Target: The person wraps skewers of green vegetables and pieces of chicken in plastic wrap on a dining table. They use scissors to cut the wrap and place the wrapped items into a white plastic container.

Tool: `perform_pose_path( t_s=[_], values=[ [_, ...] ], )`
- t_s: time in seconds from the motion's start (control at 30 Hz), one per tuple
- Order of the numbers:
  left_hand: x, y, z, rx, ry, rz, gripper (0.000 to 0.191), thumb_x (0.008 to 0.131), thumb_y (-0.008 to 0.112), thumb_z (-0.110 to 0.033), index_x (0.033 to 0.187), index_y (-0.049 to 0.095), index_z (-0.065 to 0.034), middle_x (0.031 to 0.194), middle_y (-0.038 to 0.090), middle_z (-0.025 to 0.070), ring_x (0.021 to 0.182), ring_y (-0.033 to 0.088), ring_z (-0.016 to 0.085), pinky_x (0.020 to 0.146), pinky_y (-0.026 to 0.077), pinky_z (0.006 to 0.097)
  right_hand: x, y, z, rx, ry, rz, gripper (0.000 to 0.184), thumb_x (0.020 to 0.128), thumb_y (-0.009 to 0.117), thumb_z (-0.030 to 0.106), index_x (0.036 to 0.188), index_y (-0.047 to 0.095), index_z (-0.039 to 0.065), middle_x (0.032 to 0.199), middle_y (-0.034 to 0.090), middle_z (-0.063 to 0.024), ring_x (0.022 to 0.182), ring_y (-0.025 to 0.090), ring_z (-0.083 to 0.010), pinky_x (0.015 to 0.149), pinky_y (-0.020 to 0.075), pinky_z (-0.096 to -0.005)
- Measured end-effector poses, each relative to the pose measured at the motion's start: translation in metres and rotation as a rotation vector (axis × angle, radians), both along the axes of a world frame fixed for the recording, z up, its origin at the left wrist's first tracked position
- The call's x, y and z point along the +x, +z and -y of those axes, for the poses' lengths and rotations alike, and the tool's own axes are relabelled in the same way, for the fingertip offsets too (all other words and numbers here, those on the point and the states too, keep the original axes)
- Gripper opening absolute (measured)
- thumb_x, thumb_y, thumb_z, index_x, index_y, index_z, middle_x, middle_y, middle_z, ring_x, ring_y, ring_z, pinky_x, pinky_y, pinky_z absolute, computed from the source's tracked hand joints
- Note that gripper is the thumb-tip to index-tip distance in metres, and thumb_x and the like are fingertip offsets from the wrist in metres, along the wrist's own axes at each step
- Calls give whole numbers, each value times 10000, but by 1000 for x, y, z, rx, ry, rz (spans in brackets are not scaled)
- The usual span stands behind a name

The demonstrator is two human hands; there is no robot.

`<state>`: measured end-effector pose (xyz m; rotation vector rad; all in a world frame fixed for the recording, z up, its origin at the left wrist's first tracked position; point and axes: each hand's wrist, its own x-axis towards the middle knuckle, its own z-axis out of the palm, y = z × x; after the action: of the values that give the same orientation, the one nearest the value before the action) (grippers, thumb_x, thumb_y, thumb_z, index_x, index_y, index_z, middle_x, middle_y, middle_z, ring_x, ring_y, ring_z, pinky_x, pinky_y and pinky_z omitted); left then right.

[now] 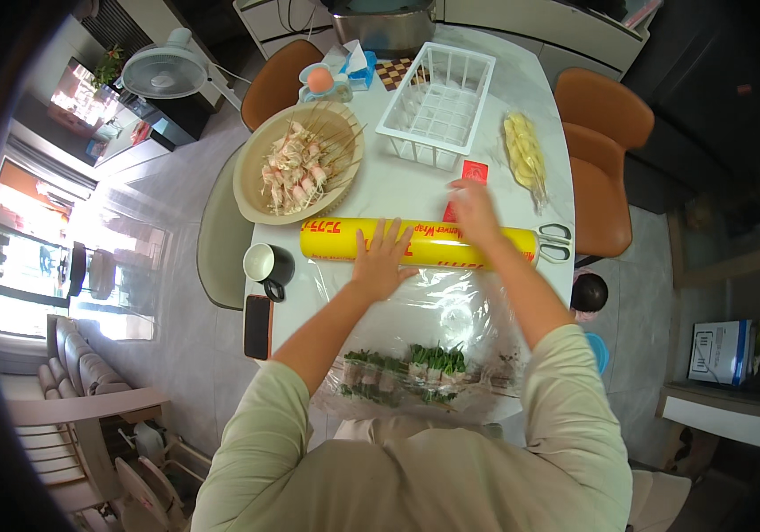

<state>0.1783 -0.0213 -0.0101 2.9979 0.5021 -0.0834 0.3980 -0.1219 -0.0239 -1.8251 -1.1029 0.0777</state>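
Observation:
A large roll of cling film (328, 243) in a yellow printed wrapper lies crosswise on the table. My left hand (382, 266) rests flat on it, fingers spread. My right hand (476, 211) is blurred above the roll's far side, over red packets or cards (474, 171); its fingers look bent, and whether they hold anything is unclear. From the roll, a sheet of clear film (419, 309) spreads towards me. Under or within its near end lie skewered rolls of green leafy vegetables (436, 362), wrapped in pale slices. Scissors (554, 243) with white handles lie at the roll's right end.
A beige basin (245, 174) holds skewered enoki rolls (297, 169). Behind stands a white plastic basket (386, 126). Bagged yellow skewers (525, 156) lie on the right. A dark mug (282, 266) and a phone (259, 326) sit near the left edge. Chairs (596, 179) flank the table.

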Motion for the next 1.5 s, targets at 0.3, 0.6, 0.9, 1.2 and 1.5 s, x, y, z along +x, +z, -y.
perform_pose_path(
  t_s=[0.3,0.6,0.9,1.2,1.5],
  values=[
    [30,0,-7,69,85,-187,958,812,509,-711,1538,118,-223,1572,165,119,1451,105,371,1109,94,657,96,-24,184,-719,-77,98,486,741,645,-26,1206,549,75,1166,599,-168,1077,574,-347,929,466,-412],
    [54,0,-26,34,89,-195,1004,755,595,-703,1531,134,-263,1560,185,140,1450,75,403,1105,74,673,96,-28,233,-846,-124,105,612,764,632,-25,1326,411,76,1157,587,-223,1094,563,-396,932,465,-430],
    [70,-2,-48,-1,-3,-82,1151,600,708,-720,1521,157,-306,1531,253,157,1447,65,426,1066,37,732,112,37,309,-910,37,-504,765,638,846,63,1308,478,83,1150,641,-126,1053,624,-228,906,491,-351],
    [72,-27,-61,0,-56,275,898,553,784,-632,1288,510,-193,1232,484,118,1245,380,339,1037,228,587,130,25,262,-1003,324,-1222,728,718,801,11,1329,412,83,907,619,-65,684,638,-169,594,563,-318],
    [64,-25,-84,-59,-337,397,651,625,784,-430,1146,523,-140,1097,485,104,1086,457,303,978,292,480,155,5,237,-1048,445,-1137,751,717,800,-11,1342,400,107,914,626,-93,663,652,-186,579,568,-362]
  ],
)
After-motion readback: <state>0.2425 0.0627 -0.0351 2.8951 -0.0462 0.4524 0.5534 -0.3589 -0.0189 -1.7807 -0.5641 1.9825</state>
